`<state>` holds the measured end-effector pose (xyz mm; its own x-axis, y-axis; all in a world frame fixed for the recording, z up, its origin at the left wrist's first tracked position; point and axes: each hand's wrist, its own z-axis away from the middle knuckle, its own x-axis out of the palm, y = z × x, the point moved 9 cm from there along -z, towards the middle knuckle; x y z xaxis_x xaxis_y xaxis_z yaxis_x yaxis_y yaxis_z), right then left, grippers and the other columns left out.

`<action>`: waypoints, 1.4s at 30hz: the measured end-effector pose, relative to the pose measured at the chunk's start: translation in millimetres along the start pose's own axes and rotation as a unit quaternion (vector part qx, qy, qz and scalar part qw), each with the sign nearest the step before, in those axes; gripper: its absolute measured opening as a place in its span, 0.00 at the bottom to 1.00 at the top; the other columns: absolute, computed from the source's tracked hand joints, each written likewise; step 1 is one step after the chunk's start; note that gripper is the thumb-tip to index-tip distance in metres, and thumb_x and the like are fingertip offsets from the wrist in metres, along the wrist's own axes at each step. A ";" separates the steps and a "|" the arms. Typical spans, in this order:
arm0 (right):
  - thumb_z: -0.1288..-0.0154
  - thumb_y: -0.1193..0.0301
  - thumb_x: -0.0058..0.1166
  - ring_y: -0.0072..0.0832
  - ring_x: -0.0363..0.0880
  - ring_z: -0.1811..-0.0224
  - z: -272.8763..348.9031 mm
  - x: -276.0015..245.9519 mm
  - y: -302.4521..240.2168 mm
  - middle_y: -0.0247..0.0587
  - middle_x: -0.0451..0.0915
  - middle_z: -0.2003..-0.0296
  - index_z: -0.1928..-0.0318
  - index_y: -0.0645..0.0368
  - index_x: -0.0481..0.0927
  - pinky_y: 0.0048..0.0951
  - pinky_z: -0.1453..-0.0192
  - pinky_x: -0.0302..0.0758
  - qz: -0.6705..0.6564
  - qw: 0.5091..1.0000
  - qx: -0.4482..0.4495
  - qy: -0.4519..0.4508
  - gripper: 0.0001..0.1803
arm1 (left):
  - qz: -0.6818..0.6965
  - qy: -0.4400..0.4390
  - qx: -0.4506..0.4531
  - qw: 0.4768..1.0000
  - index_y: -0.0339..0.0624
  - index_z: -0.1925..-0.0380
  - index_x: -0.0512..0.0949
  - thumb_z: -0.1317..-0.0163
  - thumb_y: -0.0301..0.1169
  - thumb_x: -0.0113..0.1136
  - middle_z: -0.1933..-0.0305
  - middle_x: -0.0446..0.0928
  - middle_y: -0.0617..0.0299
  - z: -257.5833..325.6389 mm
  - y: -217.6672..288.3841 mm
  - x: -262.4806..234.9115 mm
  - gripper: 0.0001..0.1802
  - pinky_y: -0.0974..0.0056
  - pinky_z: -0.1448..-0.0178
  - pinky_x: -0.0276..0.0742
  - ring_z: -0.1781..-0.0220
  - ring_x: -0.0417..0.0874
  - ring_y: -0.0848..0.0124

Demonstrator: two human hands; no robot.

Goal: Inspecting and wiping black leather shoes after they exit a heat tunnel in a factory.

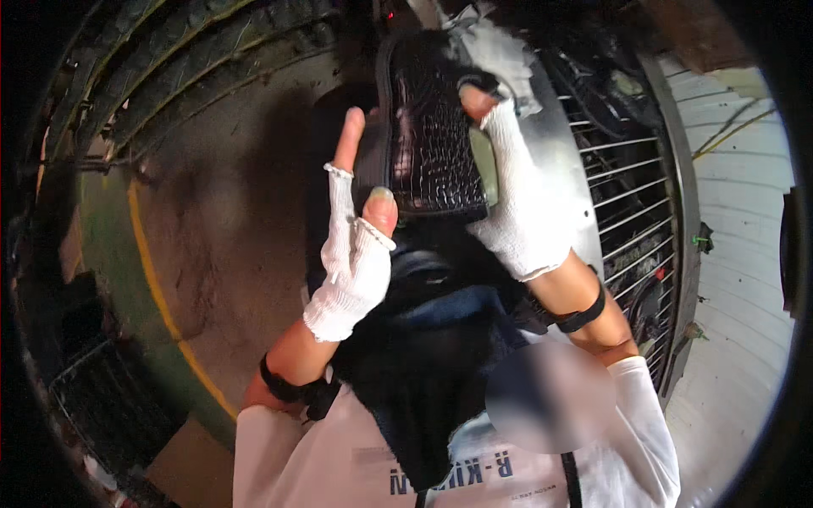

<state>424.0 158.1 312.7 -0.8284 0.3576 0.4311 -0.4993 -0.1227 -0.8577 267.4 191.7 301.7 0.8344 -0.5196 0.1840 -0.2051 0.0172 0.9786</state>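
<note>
A glossy black piece with a crocodile-like texture and a dark ribbed edge [432,144] lies in front of me between my hands. My left hand [351,245], in a white knit glove with bare fingertips, is along its left side. The index finger stretches upward and the thumb lies apart near the lower left corner; the other fingers are hidden. At the right edge, my gloved right hand [521,190] grips the piece, thumb bent over its upper right part. A pale green strip [484,161] shows between that hand and the piece.
Right of my hands is a pale metal surface [569,178], then a wire rack [631,182] holding dark items. Crumpled whitish material [500,55] sits behind the piece. Dark curved racks [195,68] stand at the far left, and a yellow line [157,284] crosses the floor.
</note>
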 end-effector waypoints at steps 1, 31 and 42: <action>0.13 0.50 0.44 0.34 0.85 0.35 -11.0 -26.3 10.8 0.48 0.80 0.34 0.24 0.58 0.69 0.36 0.34 0.86 -0.039 0.998 0.001 0.058 0.31 | -0.008 -0.036 0.004 0.999 0.44 0.12 0.41 0.18 0.28 0.48 0.09 0.48 0.67 -7.2 -3.0 6.9 0.42 0.77 0.59 0.67 0.65 0.63 0.83; 0.31 0.53 0.61 0.61 0.74 0.33 -49.8 -380.0 -58.3 0.68 0.73 0.31 0.55 0.54 0.92 0.53 0.29 0.73 0.745 0.590 -0.169 0.262 0.19 | -0.051 -0.158 -0.183 0.969 0.36 0.46 0.80 0.16 0.35 0.52 0.62 0.76 0.67 -18.0 -170.2 29.6 0.15 0.71 0.50 0.77 0.59 0.78 0.78; 0.22 0.46 0.55 0.34 0.85 0.76 8.6 -148.0 -150.9 0.45 0.82 0.81 0.66 0.61 0.89 0.37 0.67 0.79 0.483 0.856 -0.108 0.149 0.30 | 0.065 -0.141 -0.151 0.976 0.32 0.31 0.74 0.19 0.35 0.58 0.44 0.84 0.54 -34.2 -81.4 96.0 0.23 0.62 0.33 0.79 0.40 0.84 0.67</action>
<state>619.8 115.7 380.7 -0.7109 0.4092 -0.5720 0.4676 -0.3324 -0.8190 381.8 169.7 242.9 0.6282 -0.7107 0.3167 -0.1039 0.3268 0.9394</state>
